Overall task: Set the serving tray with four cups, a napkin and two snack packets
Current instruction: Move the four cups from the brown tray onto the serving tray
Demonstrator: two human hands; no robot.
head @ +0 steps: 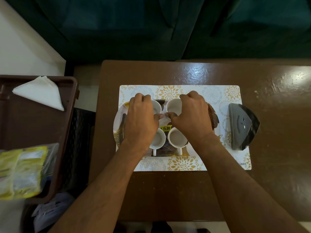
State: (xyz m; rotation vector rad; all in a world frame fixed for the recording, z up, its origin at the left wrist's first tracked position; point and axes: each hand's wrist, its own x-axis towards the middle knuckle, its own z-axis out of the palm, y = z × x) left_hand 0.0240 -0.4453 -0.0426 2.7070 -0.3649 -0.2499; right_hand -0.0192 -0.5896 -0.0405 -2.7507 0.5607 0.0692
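A patterned serving tray (118, 126) lies on a floral placemat (185, 163) and carries four white cups in two rows. The near left cup (159, 138) and near right cup (176, 138) stand free with handles towards me. My left hand (139, 118) is curled over the far left cup (156, 105), gripping it. My right hand (191, 118) grips the far right cup (173, 105) the same way. My thumbs nearly touch above the tray's middle. A folded white napkin (40, 92) and yellow snack packets (21, 170) lie on a brown plastic tray (33, 128) at the left.
The brown table (168, 195) holds the placemat. A black wedge-shaped holder (242, 126) rests on the mat's right end. A yellow price sticker (165, 128) shows between the cups. A dark green sofa (151, 31) runs along the far side.
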